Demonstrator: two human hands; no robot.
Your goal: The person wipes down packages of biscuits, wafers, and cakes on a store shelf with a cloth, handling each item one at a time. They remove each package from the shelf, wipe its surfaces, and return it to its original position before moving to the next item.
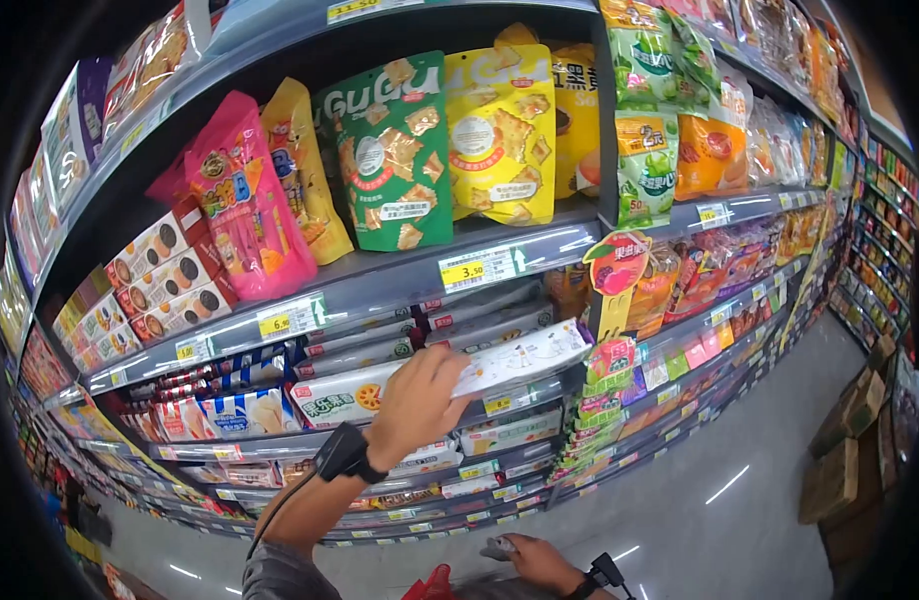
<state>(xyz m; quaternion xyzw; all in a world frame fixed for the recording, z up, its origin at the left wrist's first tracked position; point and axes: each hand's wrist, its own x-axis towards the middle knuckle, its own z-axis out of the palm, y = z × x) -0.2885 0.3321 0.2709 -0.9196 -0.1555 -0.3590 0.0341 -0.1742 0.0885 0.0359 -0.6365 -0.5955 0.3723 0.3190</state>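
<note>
My left hand (418,398), with a black strap and a small device on its wrist, reaches to a shelf at the middle. Its fingers close over the near end of a long white box (530,358) with printed drawings, which lies slanted at the shelf's front. Just left of the hand is another long white box (345,396) with a round fruit picture. Lower down, away from the shelves, my right hand (542,562) is closed around a small grey object (499,547) whose kind I cannot make out. Something red (432,582) shows beside it at the bottom edge.
Above stand a green snack bag (395,155), a yellow snack bag (500,140) and a pink bag (248,200). A price label (470,269) runs along the shelf edge. Hanging packets (605,400) are right of my left hand. Cardboard boxes (835,480) stand on the floor (720,480).
</note>
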